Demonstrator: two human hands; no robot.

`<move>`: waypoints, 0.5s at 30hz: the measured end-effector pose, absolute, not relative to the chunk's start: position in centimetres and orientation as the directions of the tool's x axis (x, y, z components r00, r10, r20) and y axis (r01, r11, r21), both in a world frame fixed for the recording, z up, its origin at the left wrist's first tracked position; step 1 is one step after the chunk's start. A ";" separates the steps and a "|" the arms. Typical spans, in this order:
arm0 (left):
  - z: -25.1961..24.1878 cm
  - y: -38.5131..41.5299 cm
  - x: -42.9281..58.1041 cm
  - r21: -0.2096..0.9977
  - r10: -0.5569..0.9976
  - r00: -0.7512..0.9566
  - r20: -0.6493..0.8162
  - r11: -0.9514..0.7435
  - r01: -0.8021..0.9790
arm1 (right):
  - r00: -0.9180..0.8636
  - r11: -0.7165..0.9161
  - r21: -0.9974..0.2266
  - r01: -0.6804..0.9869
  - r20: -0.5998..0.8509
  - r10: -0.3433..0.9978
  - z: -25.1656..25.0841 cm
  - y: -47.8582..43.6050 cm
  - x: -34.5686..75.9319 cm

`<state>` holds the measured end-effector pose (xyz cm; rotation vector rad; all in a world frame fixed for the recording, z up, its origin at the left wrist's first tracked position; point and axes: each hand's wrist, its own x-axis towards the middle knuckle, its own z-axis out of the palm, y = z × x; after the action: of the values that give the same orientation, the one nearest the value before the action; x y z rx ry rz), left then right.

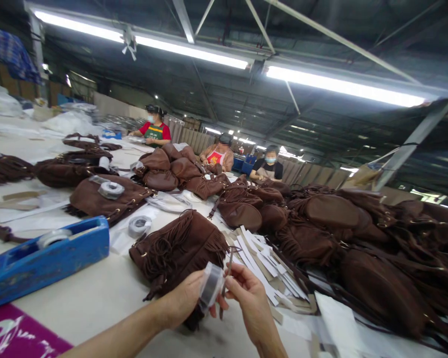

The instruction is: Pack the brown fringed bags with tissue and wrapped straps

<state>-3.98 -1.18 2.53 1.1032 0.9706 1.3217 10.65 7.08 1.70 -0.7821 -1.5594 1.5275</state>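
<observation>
My left hand [184, 298] is closed around a plastic-wrapped roll [211, 284] with a dark band round its side. Close beside it, my right hand [246, 291] pinches a thin brown leather strip [230, 263] between thumb and fingers. The strip runs upright along the edge of the roll. Behind and beneath my hands lies a dark brown fringed bag [182, 243], partly hidden by my left hand. Another wrapped roll [139, 226] rests on the table left of this bag, and a further one [111, 189] sits on a second brown bag [97, 201].
A blue tape dispenser [59, 256] stands at the left, above a purple sheet [22, 335]. White paper strips [263, 261] lie to the right. Brown bags [381, 283] are heaped along the right and the middle. Several co-workers [157, 130] sit across the table [123, 303].
</observation>
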 end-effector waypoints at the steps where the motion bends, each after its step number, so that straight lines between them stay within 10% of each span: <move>1: 2.7 -1.2 -3.9 0.976 0.995 0.053 0.078 -0.066 -0.208 | -0.493 0.054 -0.990 -0.128 0.111 0.863 1.9 6.7 10.6; 15: 1.6 -0.9 -3.8 0.971 0.997 0.074 0.027 -0.008 -0.238 | -0.597 -0.141 -0.936 -0.322 0.085 0.798 2.5 5.4 10.3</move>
<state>-3.82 -0.91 1.57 1.0789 0.9680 1.2694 10.30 5.40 2.46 -0.5733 -1.3426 1.8342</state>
